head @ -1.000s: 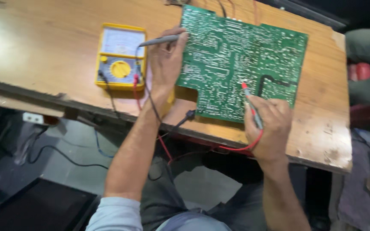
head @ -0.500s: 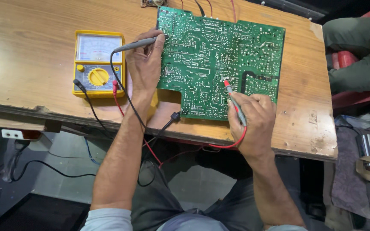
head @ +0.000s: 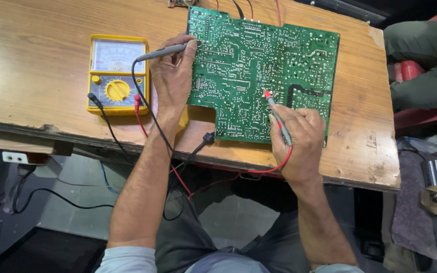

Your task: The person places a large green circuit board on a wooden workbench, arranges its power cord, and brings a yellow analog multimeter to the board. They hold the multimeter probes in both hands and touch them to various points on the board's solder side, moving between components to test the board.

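A large green circuit board (head: 259,65) lies solder side up on a wooden table (head: 36,76). My left hand (head: 173,81) grips a grey test probe (head: 165,50), its tip resting at the board's left edge. My right hand (head: 299,146) holds a probe with a red tip (head: 274,111), which touches the board near its middle. A yellow analogue multimeter (head: 117,73) sits just left of my left hand, with black and red leads running from it down over the table's front edge.
Red and black wires leave the board's far edge (head: 244,7). A seated person's leg and hand (head: 426,50) are on a red chair at the right. Cables hang under the table (head: 102,167). A cloth and tools (head: 431,202) lie at the lower right.
The view has shifted, so board and meter sit further left in the frame. Both hands keep their probes on the board in much the same places.
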